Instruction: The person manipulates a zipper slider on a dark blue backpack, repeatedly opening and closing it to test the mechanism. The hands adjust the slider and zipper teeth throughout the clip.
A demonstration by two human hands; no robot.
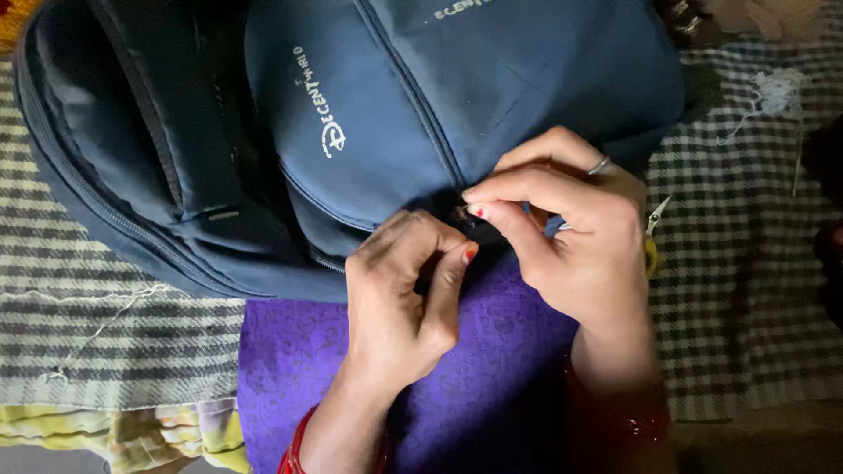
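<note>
Matt blue cloth backpack [457, 96] on coarse woven blanket [114, 325].

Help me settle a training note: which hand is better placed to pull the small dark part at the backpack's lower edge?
Probably the right hand: its fingers already pinch that part, while the left hand braces the backpack beside it.

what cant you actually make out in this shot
- Head view: the small dark part both hands pinch at the backpack edge is covered by the left hand and right hand.
- Small scissors: mostly behind the right hand.
- Backpack top: cut off by the frame edge.
</note>
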